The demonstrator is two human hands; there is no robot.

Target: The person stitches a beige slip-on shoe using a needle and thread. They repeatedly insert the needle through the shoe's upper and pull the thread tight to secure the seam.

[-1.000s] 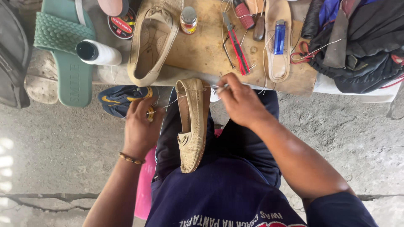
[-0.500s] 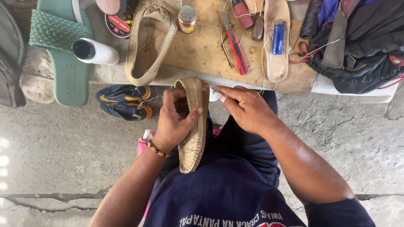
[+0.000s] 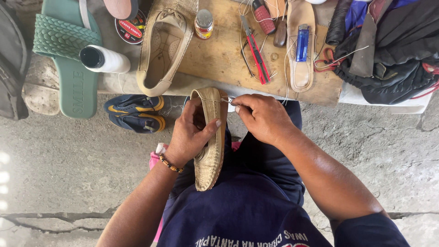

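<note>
A green sandal [image 3: 68,64] is lying far left, beside a white spool [image 3: 104,59] and a tan shoe [image 3: 162,50] on the wooden board [image 3: 219,55]. The left hand [image 3: 190,135] is wrapping its fingers tight around another beige shoe [image 3: 211,151] on the lap. The right hand [image 3: 263,116] is pinching something tiny at the shoe's top edge. A blue lighter [image 3: 302,43] is lying farther right.
</note>
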